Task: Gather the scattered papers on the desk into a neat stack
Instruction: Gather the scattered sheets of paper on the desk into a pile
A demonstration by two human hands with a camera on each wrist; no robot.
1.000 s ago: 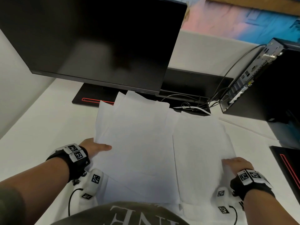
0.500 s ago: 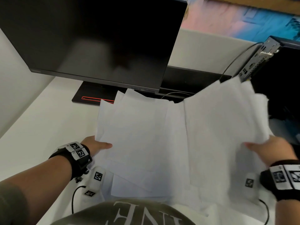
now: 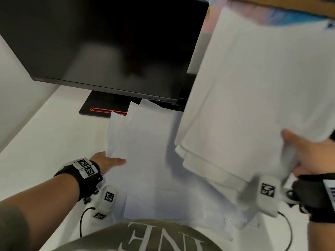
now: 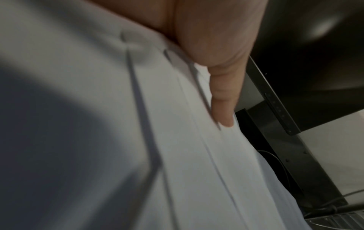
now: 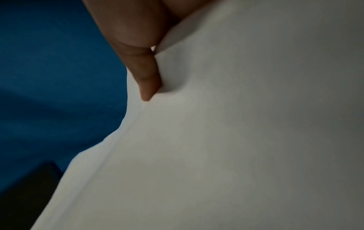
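Papers (image 3: 145, 151) half gathered — right hand (image 3: 311, 156) pinches a lifted sheaf (image 3: 253, 96), left hand (image 3: 107, 161) grips the desk pile; next, probably merge.

Two hands are showing over a white desk (image 3: 45, 131): the left hand (image 3: 107, 161) and the right hand (image 3: 311, 156). Two batches of white paper are lying in view, a raised sheaf (image 3: 253, 98) right of the single black monitor (image 3: 101, 42) and loose sheets (image 3: 145, 151) in front of it; the sheets in either batch are overlapping too much to count. Each wrist is wearing one black band, two in all.
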